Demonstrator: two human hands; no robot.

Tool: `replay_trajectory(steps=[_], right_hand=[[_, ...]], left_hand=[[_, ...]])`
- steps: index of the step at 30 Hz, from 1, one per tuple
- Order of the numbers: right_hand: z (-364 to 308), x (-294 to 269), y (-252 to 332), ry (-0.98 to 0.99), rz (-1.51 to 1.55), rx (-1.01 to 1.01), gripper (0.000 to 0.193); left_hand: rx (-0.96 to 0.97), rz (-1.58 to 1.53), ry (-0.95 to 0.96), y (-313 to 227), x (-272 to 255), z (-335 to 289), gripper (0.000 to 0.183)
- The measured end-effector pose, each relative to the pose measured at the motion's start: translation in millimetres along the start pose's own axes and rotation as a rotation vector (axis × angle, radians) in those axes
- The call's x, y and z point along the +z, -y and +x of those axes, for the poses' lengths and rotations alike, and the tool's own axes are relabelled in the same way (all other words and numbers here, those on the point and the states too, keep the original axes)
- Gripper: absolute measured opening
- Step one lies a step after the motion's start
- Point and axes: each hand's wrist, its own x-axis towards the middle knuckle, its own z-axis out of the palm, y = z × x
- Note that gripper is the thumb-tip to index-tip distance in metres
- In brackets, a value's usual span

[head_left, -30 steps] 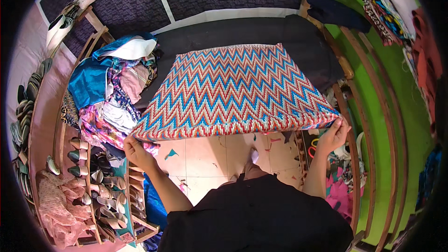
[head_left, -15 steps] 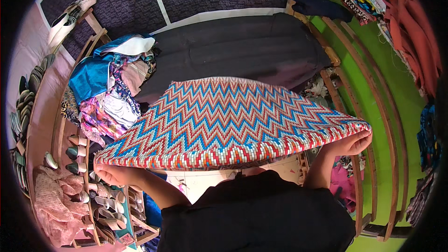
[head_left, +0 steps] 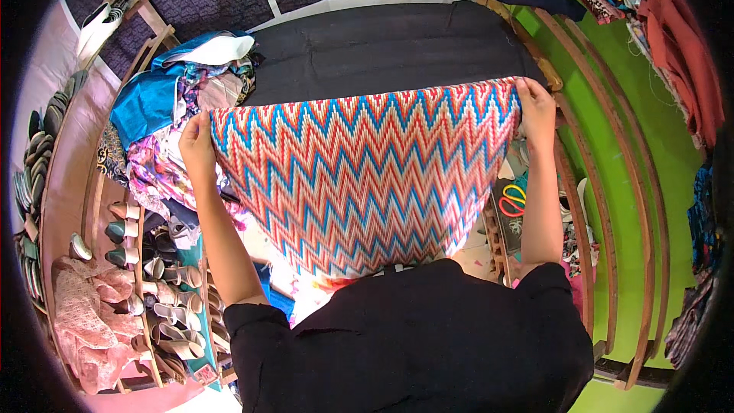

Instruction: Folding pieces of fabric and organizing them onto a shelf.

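A zigzag-patterned cloth (head_left: 367, 176) in red, blue and white is stretched between my two hands. My left hand (head_left: 197, 139) pinches its far left corner, beside the heap of fabrics. At the far right corner, my right hand (head_left: 537, 107) grips the cloth between thumb and fingers. The far edge runs nearly straight from hand to hand, while the rest hangs down toward my body and narrows at the bottom. Beyond it lies a black-covered surface (head_left: 382, 46), whose near part is hidden by the cloth.
On the left are a pile of colourful fabrics (head_left: 149, 111), a rack of shoes (head_left: 180, 313) and a pink lacy cloth (head_left: 84, 321). Curved wooden rails (head_left: 638, 222) stand before the green wall at right. A rust-coloured cloth (head_left: 677, 46) hangs upper right.
Both hands have moved up and forward, away from my body, with the cloth's corners. The cloth, spread over the black surface before, now hangs down from its far edge.
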Motion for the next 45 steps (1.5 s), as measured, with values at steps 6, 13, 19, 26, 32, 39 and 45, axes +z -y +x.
replay_trajectory(steps=[6, 13, 19, 26, 32, 39, 45], right_hand=[[11, 13, -22, 0.1, 0.214, 0.243, 0.018], [14, 21, -15, 0.084, 0.502, 0.449, 0.017], [5, 21, -5, 0.153, 0.612, 0.458, 0.026], [2, 7, 12, 0.457, 0.563, 0.352, 0.039], [22, -4, 25, 0.594, -0.23, 0.103, 0.035], [17, 5, 6, 0.362, 0.197, 0.426, 0.047], [8, 22, -2, 0.013, 0.311, 0.409, 0.063]], left_hand=[[-0.258, -0.197, 0.105, 22, -1, 14, 0.017], [-0.399, -0.334, 0.299, 17, 4, 19, 0.022], [-0.408, -0.373, 0.323, 32, -9, 28, 0.016], [-0.398, -0.381, 0.295, -12, 8, 10, 0.047], [-0.105, 0.202, 0.379, -14, -9, 31, 0.032], [-0.349, -0.073, 0.382, 9, -6, 33, 0.044], [-0.459, -0.288, 0.319, 20, -4, 27, 0.07]])
